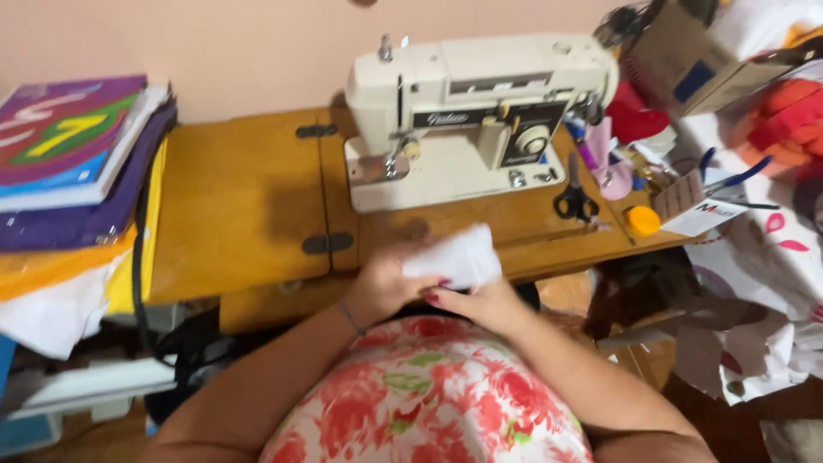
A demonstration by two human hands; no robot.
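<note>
Wooden sewing table (240, 206), cream sewing machine (467, 116), seemingly white cloth (454, 257) between both hands.

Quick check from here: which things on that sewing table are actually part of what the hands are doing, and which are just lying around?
In hand:
- white fabric piece, gripped by left hand and right hand
- sewing machine, directly behind it on the wooden table

Lying about:
- black scissors
- orange cap
- stacked coloured sheets
- blue-handled pliers
- cardboard box
</note>
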